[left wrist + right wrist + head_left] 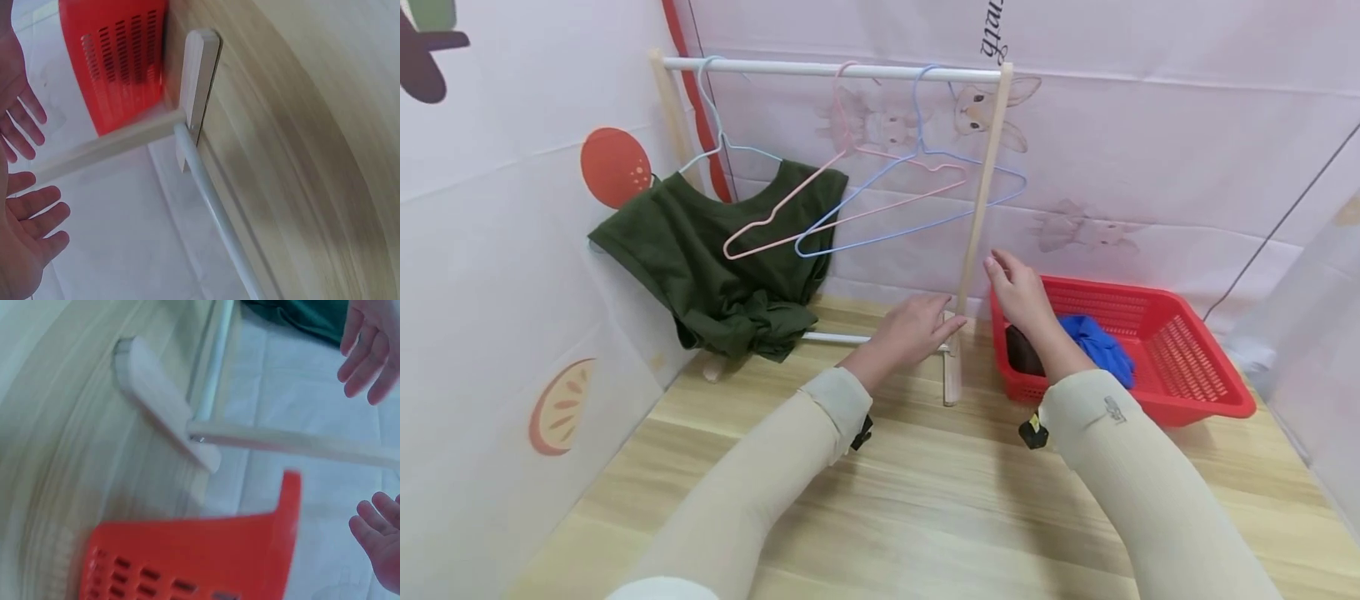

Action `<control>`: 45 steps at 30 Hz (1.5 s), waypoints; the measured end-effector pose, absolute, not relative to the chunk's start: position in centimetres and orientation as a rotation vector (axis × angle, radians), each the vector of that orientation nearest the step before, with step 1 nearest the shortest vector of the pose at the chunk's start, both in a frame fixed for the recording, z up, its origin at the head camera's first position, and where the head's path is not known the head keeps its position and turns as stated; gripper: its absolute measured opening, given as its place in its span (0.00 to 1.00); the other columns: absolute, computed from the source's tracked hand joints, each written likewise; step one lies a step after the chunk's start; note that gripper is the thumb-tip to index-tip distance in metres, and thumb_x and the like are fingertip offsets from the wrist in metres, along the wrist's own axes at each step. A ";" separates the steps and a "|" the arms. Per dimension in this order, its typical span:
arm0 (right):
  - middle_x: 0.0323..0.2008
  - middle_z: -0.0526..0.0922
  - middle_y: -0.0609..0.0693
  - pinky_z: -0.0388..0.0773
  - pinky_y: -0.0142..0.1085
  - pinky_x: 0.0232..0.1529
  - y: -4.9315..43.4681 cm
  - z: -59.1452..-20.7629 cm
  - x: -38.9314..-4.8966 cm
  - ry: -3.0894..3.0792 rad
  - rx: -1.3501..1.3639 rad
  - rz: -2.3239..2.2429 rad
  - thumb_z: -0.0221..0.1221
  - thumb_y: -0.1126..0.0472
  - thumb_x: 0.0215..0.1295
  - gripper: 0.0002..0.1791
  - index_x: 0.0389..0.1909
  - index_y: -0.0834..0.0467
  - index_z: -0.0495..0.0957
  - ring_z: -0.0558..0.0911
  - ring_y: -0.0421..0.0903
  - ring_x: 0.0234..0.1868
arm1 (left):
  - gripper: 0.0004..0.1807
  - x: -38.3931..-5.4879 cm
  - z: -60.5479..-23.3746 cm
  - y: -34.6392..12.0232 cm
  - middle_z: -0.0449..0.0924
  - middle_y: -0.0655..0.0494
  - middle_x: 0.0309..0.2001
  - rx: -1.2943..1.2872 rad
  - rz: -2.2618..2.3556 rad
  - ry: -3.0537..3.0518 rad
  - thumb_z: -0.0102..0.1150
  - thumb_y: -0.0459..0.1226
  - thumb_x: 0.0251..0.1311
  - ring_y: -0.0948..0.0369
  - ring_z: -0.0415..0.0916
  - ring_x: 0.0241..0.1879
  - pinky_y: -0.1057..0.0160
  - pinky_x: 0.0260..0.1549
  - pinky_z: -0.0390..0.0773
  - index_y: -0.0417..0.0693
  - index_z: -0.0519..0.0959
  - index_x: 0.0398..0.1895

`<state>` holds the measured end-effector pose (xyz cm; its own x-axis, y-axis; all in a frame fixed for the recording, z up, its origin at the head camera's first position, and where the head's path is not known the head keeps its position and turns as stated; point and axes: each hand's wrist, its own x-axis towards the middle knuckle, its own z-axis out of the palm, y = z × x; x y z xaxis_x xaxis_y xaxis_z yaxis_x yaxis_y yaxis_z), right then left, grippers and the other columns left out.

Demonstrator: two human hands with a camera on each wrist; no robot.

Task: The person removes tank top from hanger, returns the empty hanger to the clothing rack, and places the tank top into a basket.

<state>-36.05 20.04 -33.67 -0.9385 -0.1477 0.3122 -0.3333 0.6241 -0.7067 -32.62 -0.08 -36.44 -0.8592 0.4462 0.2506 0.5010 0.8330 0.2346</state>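
My left hand (917, 329) is in front of the rack's right post (985, 192), its fingers straight and holding nothing. On the other side of the post, my right hand (1022, 292) is raised above the near left corner of the red basket (1217, 367), also holding nothing. Both wrist views show the fingers of the left hand (37, 231) and right hand (381, 540) extended and apart. A dark green garment (722, 250) hangs on a light blue hanger (722, 137) at the rack's left. A pink hanger (790, 196) and a blue hanger (887, 171) hang bare at its right.
Inside the basket lie a blue cloth (1097, 346) and a dark brown item (1022, 350), partly hidden by the right arm. The rack's wooden foot (952, 379) and white lower bar (835, 337) rest near the wooden tabletop (910, 517). Printed sheets (1150, 167) enclose the table.
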 end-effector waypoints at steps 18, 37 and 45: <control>0.58 0.77 0.66 0.70 0.48 0.62 16.5 -33.2 -38.3 -2.401 0.384 1.504 0.43 0.48 0.78 0.28 0.65 0.64 0.69 0.75 0.56 0.57 | 0.30 -31.0 -32.3 -5.4 0.78 0.51 0.61 -0.600 -0.462 -2.812 0.39 0.57 0.74 0.53 0.78 0.58 0.53 0.56 0.76 0.48 0.73 0.65; 0.52 0.78 0.65 0.76 0.48 0.59 16.3 -33.9 -38.3 -2.365 0.329 1.690 0.45 0.45 0.76 0.28 0.63 0.62 0.69 0.78 0.57 0.56 | 0.22 -29.5 -28.3 -10.3 0.69 0.58 0.15 -0.695 -0.253 -2.448 0.47 0.50 0.74 0.60 0.68 0.18 0.61 0.18 0.67 0.49 0.75 0.22; 0.50 0.78 0.65 0.78 0.47 0.57 15.9 -34.2 -38.8 -2.347 0.341 1.687 0.45 0.45 0.76 0.27 0.61 0.62 0.70 0.79 0.55 0.54 | 0.25 -28.9 -26.6 -12.5 0.65 0.57 0.13 -0.662 -0.266 -2.326 0.49 0.48 0.73 0.59 0.64 0.15 0.62 0.16 0.61 0.49 0.70 0.16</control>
